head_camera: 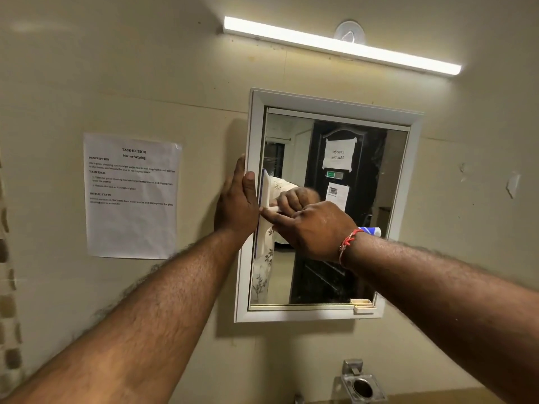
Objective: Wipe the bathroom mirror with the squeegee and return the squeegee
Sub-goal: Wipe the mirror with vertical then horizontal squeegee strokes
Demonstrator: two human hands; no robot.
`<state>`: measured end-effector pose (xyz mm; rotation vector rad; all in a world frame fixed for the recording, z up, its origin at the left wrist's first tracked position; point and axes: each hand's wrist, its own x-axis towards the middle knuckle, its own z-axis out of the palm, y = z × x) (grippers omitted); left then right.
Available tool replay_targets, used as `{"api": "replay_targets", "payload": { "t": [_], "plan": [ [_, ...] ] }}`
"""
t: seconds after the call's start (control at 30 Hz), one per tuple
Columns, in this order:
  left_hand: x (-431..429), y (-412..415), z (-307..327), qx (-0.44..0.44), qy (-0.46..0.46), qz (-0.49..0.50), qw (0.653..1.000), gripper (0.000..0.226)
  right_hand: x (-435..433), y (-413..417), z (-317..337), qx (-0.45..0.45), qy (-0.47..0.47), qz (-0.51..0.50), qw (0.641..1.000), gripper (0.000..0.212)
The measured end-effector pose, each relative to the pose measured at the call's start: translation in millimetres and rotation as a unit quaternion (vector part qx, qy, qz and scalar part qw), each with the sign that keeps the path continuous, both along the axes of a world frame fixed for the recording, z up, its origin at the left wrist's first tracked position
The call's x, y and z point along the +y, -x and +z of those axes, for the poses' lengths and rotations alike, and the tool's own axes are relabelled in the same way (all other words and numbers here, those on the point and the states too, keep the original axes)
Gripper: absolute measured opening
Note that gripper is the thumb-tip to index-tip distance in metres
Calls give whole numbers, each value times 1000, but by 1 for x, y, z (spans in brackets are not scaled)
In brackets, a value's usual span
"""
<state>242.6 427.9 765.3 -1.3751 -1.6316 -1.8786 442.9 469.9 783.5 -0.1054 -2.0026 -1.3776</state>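
A white-framed mirror (414, 176) hangs on the beige wall. My left hand (236, 202) grips its left frame edge, thumb wrapped over the front. A white squeegee (264, 193) with a blue blade stands vertically against the glass at the mirror's left edge. My right hand (312, 228) is shut on its handle, index finger stretched along it toward the blade. The handle is mostly hidden under my fingers. The glass reflects my hand, a dark door and a paper sign.
A printed task sheet (131, 196) is taped to the wall left of the mirror. A tube light (341, 45) glows above. A metal holder (360, 386) sticks out of the wall below. A blue-and-white tube (372, 230) shows behind my right wrist.
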Motion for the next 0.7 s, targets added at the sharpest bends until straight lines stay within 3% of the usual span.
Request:
{"api": "replay_targets", "payload": {
  "t": [0.5,0.7],
  "plan": [
    [-1,2,-1,18,-2,-10,1000,58,13,3,-1,-75,130,-46,988,57],
    [1,3,-1,32,-5,2,999,59,20,8,0,-71,125,-73,987,57]
  ]
}}
